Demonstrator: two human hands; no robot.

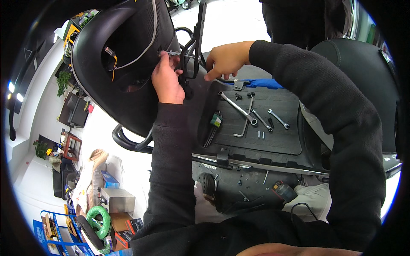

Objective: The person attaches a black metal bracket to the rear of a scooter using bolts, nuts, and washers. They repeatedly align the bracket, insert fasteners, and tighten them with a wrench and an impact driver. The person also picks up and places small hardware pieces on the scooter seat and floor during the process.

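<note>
My left hand (167, 81) is closed, thumb and fingertips pinching a long silvery bolt (174, 53) against the black scooter front panel (128, 98). The bolt runs sideways toward a black metal bracket (197, 40), which stands up between my hands. To the right of the bracket, my right hand (228, 59) is closed with its fingers curled downward; what they hold, if anything, is hidden. A white cable (145, 50) hangs across the panel, ending in a connector with orange wires (110, 52).
On the scooter's footboard (282, 143) lie a long ring wrench (237, 107), smaller wrenches (278, 118), a bent hex key (247, 126) and a hex key set (215, 121). A black seat (358, 64) is at right. Someone in dark trousers (299, 21) stands beyond. Loose screws lie below.
</note>
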